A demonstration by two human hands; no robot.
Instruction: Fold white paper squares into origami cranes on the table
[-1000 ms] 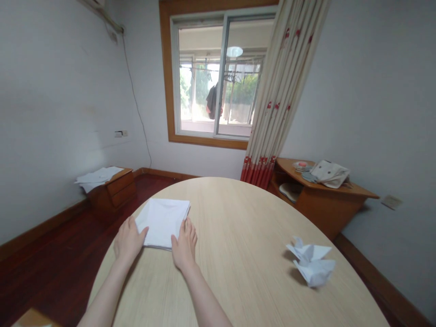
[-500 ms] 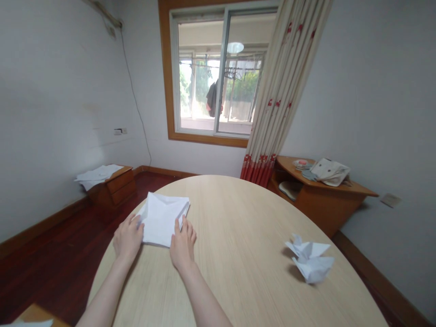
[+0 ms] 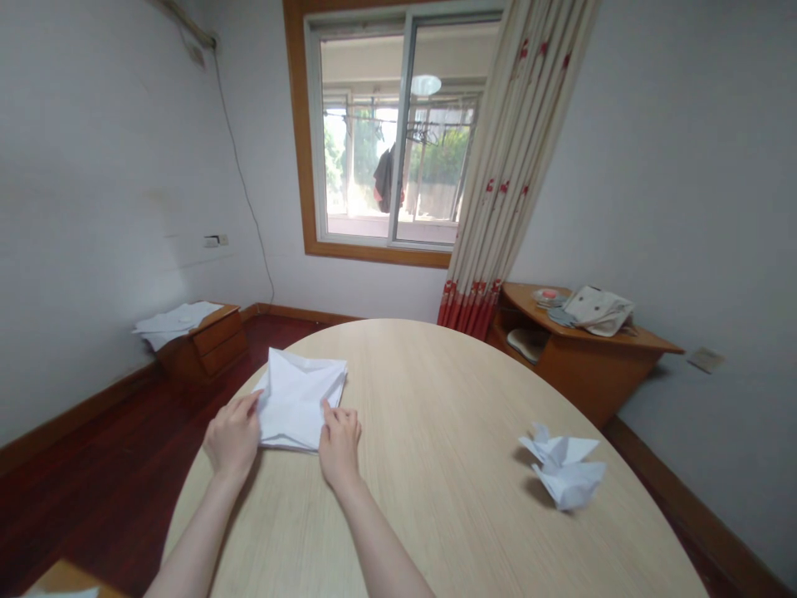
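Observation:
A stack of white paper sheets [image 3: 297, 394] lies near the left edge of the round light-wood table [image 3: 436, 465]. Its top sheet is lifted and buckled into creases. My left hand [image 3: 232, 436] pinches the near left corner of that sheet. On the near right edge, my right hand [image 3: 339, 438] pinches the same sheet with curled fingers. Folded white paper figures [image 3: 564, 469] sit on the table to the right, far from both hands.
A low wooden drawer unit [image 3: 202, 345] with loose papers stands by the left wall. At the right wall a wooden corner shelf [image 3: 585, 353] holds a cloth bag [image 3: 601, 311] and small items. A window and a patterned curtain [image 3: 504, 166] are behind the table.
My hands lay flat on the near edge of the paper stack. Their fingers have since curled and pinched the top sheet, which has risen and buckled.

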